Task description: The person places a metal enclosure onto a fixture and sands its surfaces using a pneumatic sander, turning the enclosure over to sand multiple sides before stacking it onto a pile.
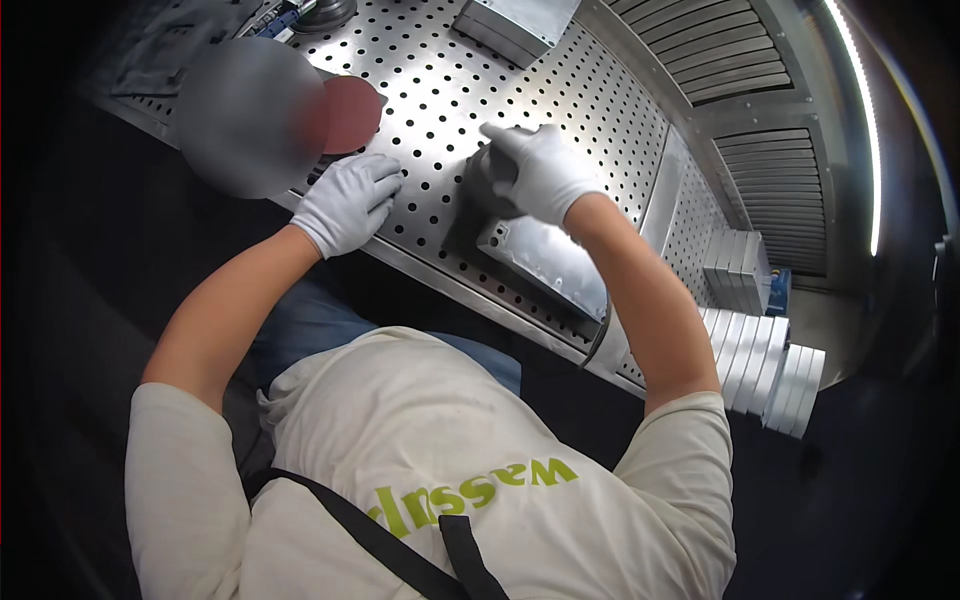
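My right hand (548,172), in a white glove, is wrapped round a dark grey rounded hand tool (492,180), with the index finger stretched along its top. Motion smears the tool, so its exact kind is unclear. Just below it, towards my body, lies a shiny flat metal piece (555,262) on a dark base near the table's front edge. My left hand (350,203), also gloved in white, rests flat on the perforated metal table (420,225) by its front edge, fingers stretched out and holding nothing. Beyond its fingertips is a red round disc (352,114), partly covered by a grey blur.
A grey metal box (515,28) stands at the back of the table. Slatted vents (775,180) line the right wall. Several flat metal boxes (745,360) are lined up at the right, near a blue object (780,290). A dark round object (325,12) sits at the top left.
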`<state>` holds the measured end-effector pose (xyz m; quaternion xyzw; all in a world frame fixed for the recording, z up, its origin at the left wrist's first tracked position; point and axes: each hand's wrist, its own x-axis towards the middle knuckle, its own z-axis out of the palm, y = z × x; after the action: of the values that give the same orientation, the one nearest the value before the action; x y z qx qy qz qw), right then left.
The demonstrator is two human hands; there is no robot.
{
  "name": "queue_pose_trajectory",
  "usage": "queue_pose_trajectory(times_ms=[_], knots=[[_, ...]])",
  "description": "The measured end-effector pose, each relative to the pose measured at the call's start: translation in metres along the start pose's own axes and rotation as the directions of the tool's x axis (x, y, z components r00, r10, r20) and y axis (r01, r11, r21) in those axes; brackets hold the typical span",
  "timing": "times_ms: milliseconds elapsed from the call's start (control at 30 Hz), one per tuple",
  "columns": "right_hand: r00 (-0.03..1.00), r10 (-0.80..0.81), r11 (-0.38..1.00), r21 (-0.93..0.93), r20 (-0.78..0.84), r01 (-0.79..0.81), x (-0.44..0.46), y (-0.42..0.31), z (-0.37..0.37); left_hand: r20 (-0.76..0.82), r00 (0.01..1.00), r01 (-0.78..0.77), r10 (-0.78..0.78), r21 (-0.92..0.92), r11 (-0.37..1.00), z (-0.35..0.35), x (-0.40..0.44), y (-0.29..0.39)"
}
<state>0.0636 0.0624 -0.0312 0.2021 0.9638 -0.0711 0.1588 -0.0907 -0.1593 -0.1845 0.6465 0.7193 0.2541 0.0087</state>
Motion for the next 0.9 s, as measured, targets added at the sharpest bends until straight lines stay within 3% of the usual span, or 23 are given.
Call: queue_pose_trajectory(times_ms=[33, 67, 133, 167, 233, 267, 367, 500, 533, 633, 700, 767, 867, 900], knots=[[0.999, 0.003, 0.998, 0.057, -0.047, 0.0, 0.026, 0.028, 0.006, 0.004, 1.0, 0.001, -0.001, 0.006, 1.0, 0.0, -0.002, 0.002], [0.991, 0.113, 0.992, 0.061, -0.064, -0.109, 0.025, 0.022, -0.018, 0.015, 1.0, 0.002, -0.002, -0.02, 1.0, 0.001, -0.002, 0.007], [0.974, 0.158, 0.986, -0.02, -0.162, -0.163, 0.05, 0.061, -0.012, 0.022, 1.0, 0.008, -0.006, -0.048, 0.999, -0.006, 0.001, 0.006], [0.957, 0.241, 0.969, -0.018, -0.164, -0.248, 0.051, 0.063, -0.02, -0.018, 1.0, -0.006, 0.006, -0.043, 0.999, -0.005, 0.0, 0.005], [0.947, 0.252, 0.952, -0.122, -0.2, -0.279, 0.042, 0.058, -0.033, -0.095, 0.995, -0.031, 0.028, -0.03, 0.999, 0.0, -0.002, 0.004], [0.942, 0.279, 0.953, -0.068, -0.187, -0.296, 0.035, 0.054, -0.037, -0.079, 0.996, -0.03, 0.027, -0.031, 0.999, 0.0, -0.002, 0.002], [0.997, 0.039, 0.999, 0.033, -0.071, -0.037, 0.016, 0.057, -0.026, -0.061, 0.998, -0.037, 0.034, -0.043, 0.998, 0.002, 0.0, 0.001], [0.956, -0.216, 0.969, -0.078, 0.197, 0.234, -0.026, -0.008, -0.018, -0.135, 0.989, -0.062, 0.057, -0.03, 0.998, 0.003, -0.001, 0.0], [0.942, -0.12, 0.97, -0.166, 0.313, 0.179, -0.027, -0.026, -0.02, -0.149, 0.987, -0.064, 0.059, -0.027, 0.998, 0.002, -0.002, 0.001], [0.942, -0.237, 0.962, -0.079, 0.238, 0.262, 0.003, -0.015, -0.005, -0.05, 0.999, -0.022, 0.02, -0.045, 0.999, 0.002, -0.002, 0.001], [0.983, 0.003, 0.992, -0.126, 0.185, 0.021, 0.025, 0.0, -0.019, -0.055, 0.998, -0.029, 0.027, -0.031, 0.999, 0.003, -0.002, -0.001], [0.982, 0.092, 0.994, -0.071, 0.165, -0.081, 0.044, 0.019, -0.034, -0.085, 0.996, -0.032, 0.029, -0.025, 0.999, 0.003, -0.003, 0.001], [0.992, 0.052, 0.987, -0.159, 0.113, -0.033, 0.04, 0.028, -0.032, -0.002, 1.0, 0.014, -0.014, -0.05, 0.999, -0.001, -0.002, 0.001], [0.988, -0.043, 0.987, -0.148, 0.149, 0.065, 0.037, 0.03, -0.025, -0.008, 1.0, 0.008, -0.009, -0.047, 0.999, -0.001, -0.002, 0.0]])
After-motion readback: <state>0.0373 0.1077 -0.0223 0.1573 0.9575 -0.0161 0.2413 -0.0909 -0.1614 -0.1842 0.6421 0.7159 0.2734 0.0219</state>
